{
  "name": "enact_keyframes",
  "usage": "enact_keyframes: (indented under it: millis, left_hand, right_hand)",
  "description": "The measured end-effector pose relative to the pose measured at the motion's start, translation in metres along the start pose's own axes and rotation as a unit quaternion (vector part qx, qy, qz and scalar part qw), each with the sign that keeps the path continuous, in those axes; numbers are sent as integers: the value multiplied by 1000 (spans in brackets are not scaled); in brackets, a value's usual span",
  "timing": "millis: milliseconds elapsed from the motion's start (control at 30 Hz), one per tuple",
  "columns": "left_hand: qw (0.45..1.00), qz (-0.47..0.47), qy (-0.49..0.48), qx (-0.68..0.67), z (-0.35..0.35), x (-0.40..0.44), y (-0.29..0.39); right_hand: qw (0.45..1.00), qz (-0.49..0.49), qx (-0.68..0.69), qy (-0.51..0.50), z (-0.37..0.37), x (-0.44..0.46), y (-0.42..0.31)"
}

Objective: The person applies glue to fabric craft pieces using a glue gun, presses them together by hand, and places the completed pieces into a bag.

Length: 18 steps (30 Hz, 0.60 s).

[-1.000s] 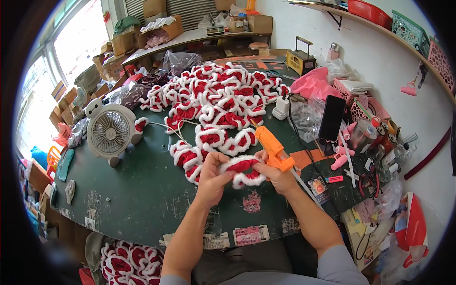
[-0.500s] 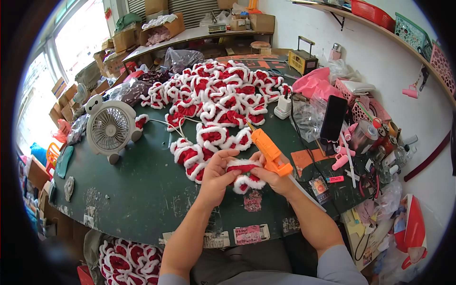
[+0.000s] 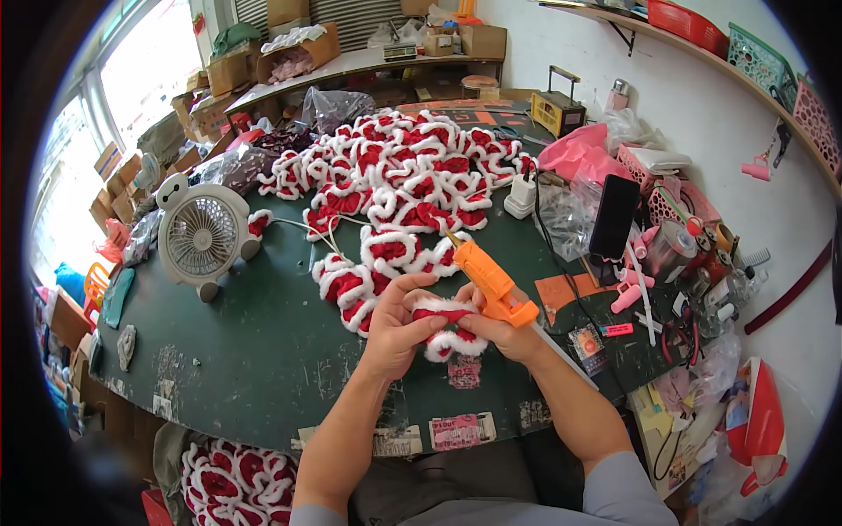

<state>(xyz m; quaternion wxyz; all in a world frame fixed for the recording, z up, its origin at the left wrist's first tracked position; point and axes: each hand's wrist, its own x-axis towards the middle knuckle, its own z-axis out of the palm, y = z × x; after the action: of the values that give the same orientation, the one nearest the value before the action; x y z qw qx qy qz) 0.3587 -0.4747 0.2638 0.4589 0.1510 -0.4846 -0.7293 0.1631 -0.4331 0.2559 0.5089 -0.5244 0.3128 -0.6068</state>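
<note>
Between my two hands is a red fabric piece with white fluffy trim [image 3: 454, 344]. My left hand [image 3: 395, 329] is closed on its left side, thumb on the red part. My right hand [image 3: 511, 331] pinches its right side and also holds an orange glue gun [image 3: 491, 279], whose nozzle points up and to the left. The fingers of my right hand are partly hidden behind the gun. Just beyond my hands begins a large pile of similar red and white pieces [image 3: 392, 250].
A fan [image 3: 203, 235] stands on the green table [image 3: 254, 351] at the left. On the right are a white plug adapter [image 3: 521, 197], a phone [image 3: 614, 217], pliers [image 3: 682, 333] and cables. More trimmed pieces [image 3: 237, 482] lie below the table's front edge.
The glue gun has shifted left, its nozzle now further left over the pile. The held piece is folded closer together, and my hands have drawn slightly nearer each other.
</note>
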Motion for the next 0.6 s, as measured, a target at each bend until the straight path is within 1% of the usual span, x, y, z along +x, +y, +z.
enact_keyframes:
  millis: [100,133,167,233,267,300,333,367,467,533,600]
  left_hand:
    - [999,-2,25,31,5,1,1]
    - [997,6,27,78,7,1,1]
    - [992,13,30,125,9,1,-1]
    - [989,11,22,147,12,-1,-7]
    - [985,12,15,171,12,-1,-9]
    - [985,11,14,171,13,-2,-9]
    - [984,-10,13,178,15,-2,-6]
    - [982,-30,12,185,16,-2,-5]
    - [984,-48,28,171,14,0,-7]
    - [985,-41,18,169,13,0,-7]
    - [985,-34,8,168,14,-2,-6]
  right_hand:
    - [1000,-7,9,-16,0,-2,-2]
    - [999,-16,20,-30,1,-2,-4]
    - [999,-16,19,-29,3,-2,-5]
    - [999,-7,-34,5,8,-2,-7]
    - [999,-6,-33,6,6,-2,-4]
    - [998,-19,-66,16,3,-2,0]
    - [994,-32,-98,25,1,-1,3]
    - [994,-33,-98,25,0,0,4]
    - [997,-41,-61,39,1,0,5]
    - [998,2,-30,47,1,0,2]
    - [998,21,-13,52,-1,2,5]
